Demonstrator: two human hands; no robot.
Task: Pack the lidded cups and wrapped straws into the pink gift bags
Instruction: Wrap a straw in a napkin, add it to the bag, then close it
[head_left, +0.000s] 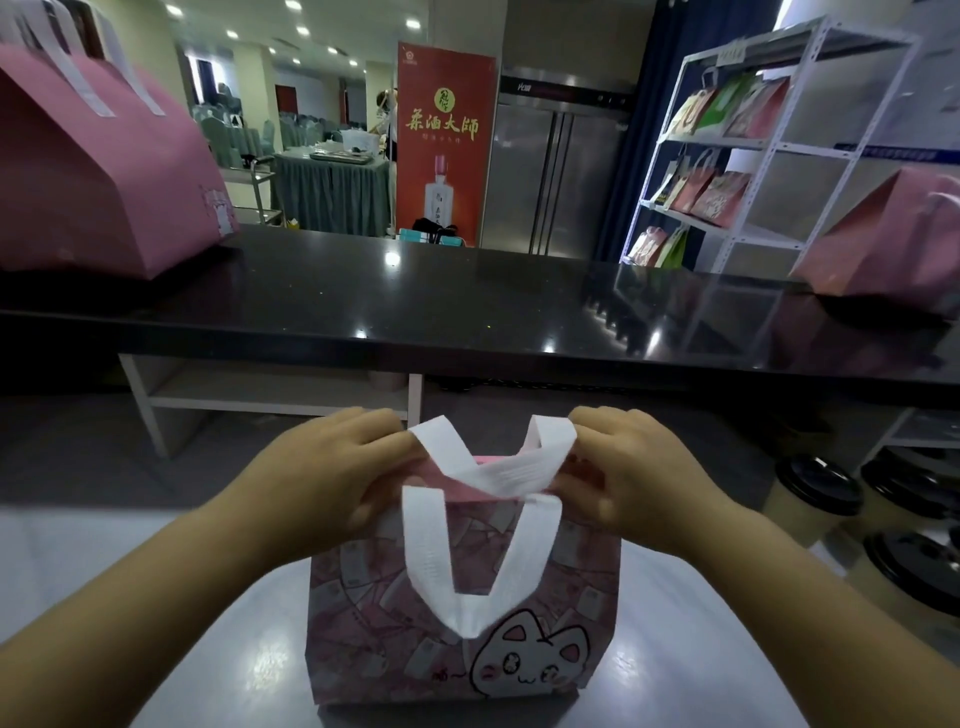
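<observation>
Grey tabletop (249, 649) carries a pink gift bag (561, 582) between the hands; the left hand (332, 478) and right hand (634, 467) each grip its top edge. Lidded cups (818, 486) stand just right of the right hand. Beyond the hands runs a black counter (415, 306) holding other pink bags (104, 171), with a red banner (444, 140) behind.

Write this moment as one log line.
left grip: holds bag rim | right grip: holds bag rim | pink gift bag: upright on table | lidded cups: beside bag, unpacked
</observation>
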